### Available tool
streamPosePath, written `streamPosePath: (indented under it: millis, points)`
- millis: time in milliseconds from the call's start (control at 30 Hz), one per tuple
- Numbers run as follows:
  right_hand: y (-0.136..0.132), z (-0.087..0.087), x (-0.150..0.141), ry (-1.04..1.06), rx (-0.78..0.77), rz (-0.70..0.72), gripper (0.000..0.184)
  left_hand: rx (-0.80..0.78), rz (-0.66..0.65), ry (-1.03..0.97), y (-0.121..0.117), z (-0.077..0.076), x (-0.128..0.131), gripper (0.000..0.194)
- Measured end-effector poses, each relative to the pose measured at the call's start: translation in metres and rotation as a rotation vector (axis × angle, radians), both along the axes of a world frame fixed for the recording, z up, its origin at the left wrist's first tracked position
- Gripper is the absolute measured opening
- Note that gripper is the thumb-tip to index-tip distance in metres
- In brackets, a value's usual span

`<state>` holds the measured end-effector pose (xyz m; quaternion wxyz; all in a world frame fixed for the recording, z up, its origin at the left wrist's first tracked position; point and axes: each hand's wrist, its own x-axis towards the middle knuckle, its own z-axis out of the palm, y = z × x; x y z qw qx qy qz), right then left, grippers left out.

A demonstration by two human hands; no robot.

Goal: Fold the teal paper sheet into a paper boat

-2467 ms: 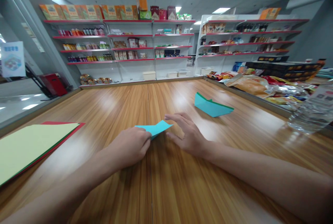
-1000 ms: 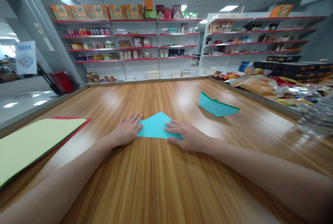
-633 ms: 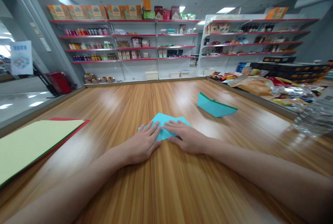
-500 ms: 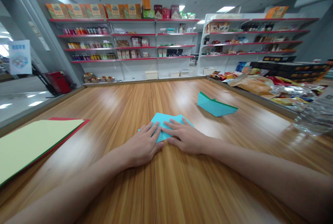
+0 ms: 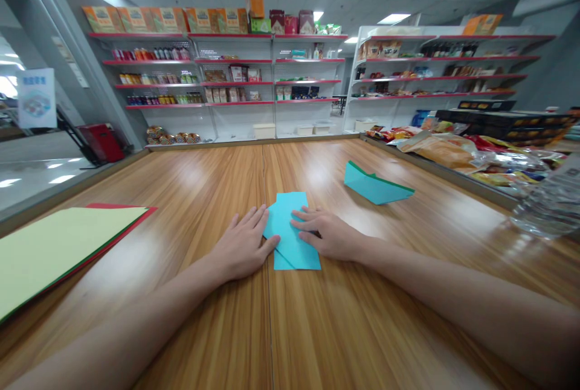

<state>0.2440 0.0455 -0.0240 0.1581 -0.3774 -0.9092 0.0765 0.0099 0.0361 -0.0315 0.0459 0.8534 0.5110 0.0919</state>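
A light-blue sheet of folded paper lies on the wooden table in front of me, with a diagonal crease near its lower left. My left hand rests on its left edge, fingers spread and thumb on the paper. From the right, my right hand touches the paper with its fingertips, the fingers apart and slightly bent. Beyond the right hand stands a folded blue paper boat with a green upper edge.
At the left lies a stack of coloured paper, pale yellow on top with green and red beneath. A clear plastic bottle stands at the right edge. Snack packets lie past the table's right border. Stocked shelves line the back.
The blue paper has been turned and now lies lengthwise, reaching nearer to me. My hands, which lay over it close together, have moved apart toward its two sides. The paper boat stays put.
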Motion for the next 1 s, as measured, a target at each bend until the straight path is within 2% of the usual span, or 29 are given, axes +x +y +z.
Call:
streamPosePath:
  millis: [100,200,300,367,467,533,567,633,700,833,1000]
  points:
    - [-0.003,0.001,-0.001,-0.028,0.002,0.000,0.037,0.078,0.147,-0.026,0.003,-0.003,0.001,0.065]
    - [-0.009,0.000,-0.003,-0.052,0.012,0.029,0.044,0.115,0.107,-0.116,0.006,-0.001,-0.001,0.053]
    - [-0.015,-0.002,-0.006,-0.066,0.019,0.127,0.053,0.029,0.123,-0.287,0.010,0.002,-0.005,0.045]
    - [-0.016,-0.004,-0.008,0.038,0.055,0.100,0.060,-0.060,0.139,-0.449,0.012,0.003,-0.007,0.037]
    - [-0.009,-0.007,-0.011,0.435,0.084,-0.137,0.084,-0.147,0.106,-0.728,0.011,0.002,-0.006,0.025]
    - [-0.001,-0.008,-0.010,0.720,-0.094,-0.215,0.091,-0.237,0.046,-0.926,0.009,0.002,-0.003,0.025]
    - [0.003,-0.008,-0.009,0.816,-0.277,-0.184,0.085,-0.302,0.012,-1.023,0.008,0.002,-0.002,0.026]
    - [0.008,-0.008,-0.005,0.870,-0.647,-0.077,0.060,-0.461,-0.061,-1.186,0.006,0.003,0.000,0.031]
    - [0.008,-0.006,-0.003,0.891,-0.853,-0.045,0.044,-0.597,-0.123,-1.264,0.005,0.003,0.000,0.035]
    - [-0.003,-0.001,-0.006,0.999,-1.025,0.013,0.043,-0.746,-0.167,-1.255,0.004,0.003,-0.001,0.032]
    - [-0.009,0.002,-0.010,1.042,-1.057,0.068,0.046,-0.729,0.010,-1.151,-0.001,0.005,0.005,0.055]
